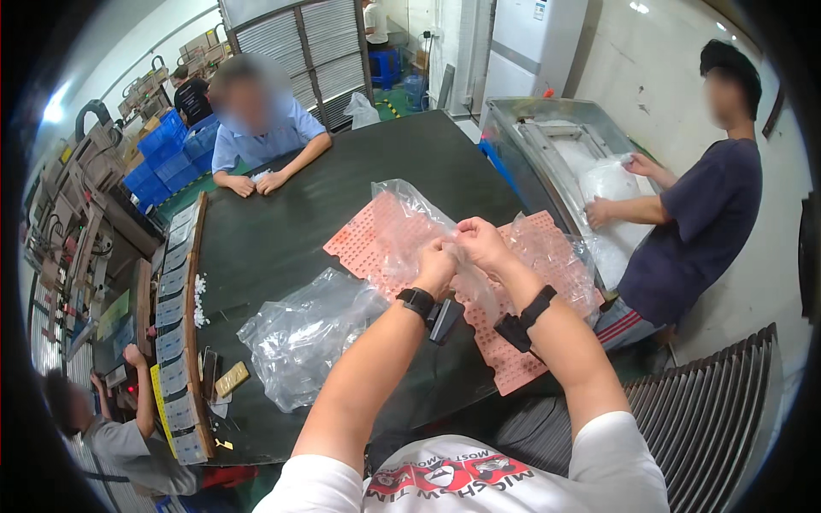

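My left hand (436, 267) and my right hand (484, 245) are close together, fingers closed on a thin clear plastic bag (406, 224). Part of the bag spreads out beyond my left hand, and another part hangs between my forearms. Beneath it lies a pink sheet with rows of small holes (355, 244); a second such pink sheet (509, 363) is to the right, partly under my right forearm. More clear plastic (547, 244) rests on that right sheet. Left of my left forearm, a crumpled clear bag (308, 338) lies on the dark table (282, 227).
A yellowish block (232, 379) and small white pieces (200, 299) lie near the table's wooden left edge (192, 342). Across the table, a person (265, 141) handles small things. At right, another person (705, 192) handles a filled white bag (609, 179) over a metal-framed bin (547, 107).
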`<state>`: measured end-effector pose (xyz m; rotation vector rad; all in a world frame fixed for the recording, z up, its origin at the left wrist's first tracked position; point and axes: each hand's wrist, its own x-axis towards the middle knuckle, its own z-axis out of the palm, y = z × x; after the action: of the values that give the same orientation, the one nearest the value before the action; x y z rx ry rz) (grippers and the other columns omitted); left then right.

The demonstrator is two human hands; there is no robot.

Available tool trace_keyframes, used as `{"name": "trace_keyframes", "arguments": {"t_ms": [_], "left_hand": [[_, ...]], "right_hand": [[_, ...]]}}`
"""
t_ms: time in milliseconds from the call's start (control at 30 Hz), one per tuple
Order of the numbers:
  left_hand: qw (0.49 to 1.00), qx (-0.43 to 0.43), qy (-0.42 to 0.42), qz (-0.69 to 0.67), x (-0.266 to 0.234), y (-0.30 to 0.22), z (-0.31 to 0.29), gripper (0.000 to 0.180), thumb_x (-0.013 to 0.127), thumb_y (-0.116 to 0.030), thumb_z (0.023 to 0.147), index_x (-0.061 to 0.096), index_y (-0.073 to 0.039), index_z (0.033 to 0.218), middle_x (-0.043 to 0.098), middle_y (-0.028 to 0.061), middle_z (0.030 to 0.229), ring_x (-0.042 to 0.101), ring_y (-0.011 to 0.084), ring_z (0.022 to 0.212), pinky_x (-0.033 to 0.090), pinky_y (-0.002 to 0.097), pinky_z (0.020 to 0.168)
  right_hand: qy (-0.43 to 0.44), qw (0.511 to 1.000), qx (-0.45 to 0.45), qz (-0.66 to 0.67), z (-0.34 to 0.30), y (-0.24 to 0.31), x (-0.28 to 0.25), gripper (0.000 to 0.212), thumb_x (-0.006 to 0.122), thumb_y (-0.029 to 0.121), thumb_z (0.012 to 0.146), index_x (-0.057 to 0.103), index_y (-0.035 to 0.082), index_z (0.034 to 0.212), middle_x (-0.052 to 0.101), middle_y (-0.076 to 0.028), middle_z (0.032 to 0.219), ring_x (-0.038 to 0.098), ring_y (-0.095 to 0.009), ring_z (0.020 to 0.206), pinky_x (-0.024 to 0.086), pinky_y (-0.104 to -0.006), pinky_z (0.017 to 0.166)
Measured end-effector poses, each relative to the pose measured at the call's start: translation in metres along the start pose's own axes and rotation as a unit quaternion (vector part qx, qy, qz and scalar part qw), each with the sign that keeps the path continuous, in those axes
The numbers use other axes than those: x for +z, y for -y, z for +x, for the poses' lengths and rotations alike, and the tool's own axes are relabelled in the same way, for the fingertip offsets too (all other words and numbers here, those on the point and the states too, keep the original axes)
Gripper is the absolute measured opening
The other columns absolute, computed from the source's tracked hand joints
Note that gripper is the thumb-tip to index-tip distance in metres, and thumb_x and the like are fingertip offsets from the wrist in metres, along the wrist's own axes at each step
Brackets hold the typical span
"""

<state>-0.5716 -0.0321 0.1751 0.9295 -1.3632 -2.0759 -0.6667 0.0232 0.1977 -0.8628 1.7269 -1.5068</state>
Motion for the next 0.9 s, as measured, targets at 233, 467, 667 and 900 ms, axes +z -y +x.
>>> {"name": "trace_keyframes", "arguments": {"t_ms": [233, 467, 667, 900], "left_hand": [[0.993, 0.108, 0.045, 0.021, -0.027, -0.008, 0.024, 0.01, 0.057, -0.011, 0.084, 0.063, -0.004, 0.082, 0.059, 0.0001, 0.072, 0.052, 0.0076, 0.057, 0.041, 0.0236, 0.051], [0.942, 0.259, 0.028, 0.21, -0.031, -0.05, 0.039, 0.014, 0.055, -0.007, 0.08, 0.063, 0.003, 0.076, 0.061, 0.0071, 0.061, 0.054, 0.0097, 0.057, 0.043, 0.0269, 0.055], [0.826, 0.363, -0.097, 0.42, -0.044, -0.111, 0.029, 0.019, 0.06, -0.016, 0.081, 0.057, 0.001, 0.073, 0.057, 0.0176, 0.067, 0.056, 0.033, 0.064, 0.044, 0.0386, 0.061], [0.727, 0.503, -0.105, 0.456, -0.036, -0.128, 0.03, 0.014, 0.058, -0.014, 0.082, 0.057, -0.001, 0.077, 0.055, 0.0132, 0.071, 0.055, 0.03, 0.066, 0.044, 0.0364, 0.06]], "right_hand": [[0.035, 0.997, 0.002, -0.072, 0.009, 0.007, -0.009, 0.017, 0.06, 0.017, 0.083, 0.061, 0.002, 0.088, 0.06, -0.002, 0.076, 0.053, -0.007, 0.058, 0.043, -0.0222, 0.049], [-0.06, 0.934, -0.233, -0.264, 0.024, 0.04, -0.018, 0.014, 0.057, 0.014, 0.078, 0.062, 0.0, 0.075, 0.062, -0.012, 0.068, 0.059, -0.024, 0.062, 0.045, -0.0343, 0.059], [-0.133, 0.872, -0.319, -0.347, 0.035, 0.058, -0.05, 0.015, 0.059, 0.014, 0.079, 0.058, 0.0, 0.073, 0.058, -0.016, 0.073, 0.056, -0.032, 0.073, 0.044, -0.0381, 0.066], [-0.13, 0.8, -0.375, -0.451, 0.041, 0.064, -0.056, 0.005, 0.054, 0.009, 0.079, 0.054, 0.004, 0.077, 0.055, -0.015, 0.08, 0.056, -0.033, 0.078, 0.045, -0.0411, 0.07]]}}
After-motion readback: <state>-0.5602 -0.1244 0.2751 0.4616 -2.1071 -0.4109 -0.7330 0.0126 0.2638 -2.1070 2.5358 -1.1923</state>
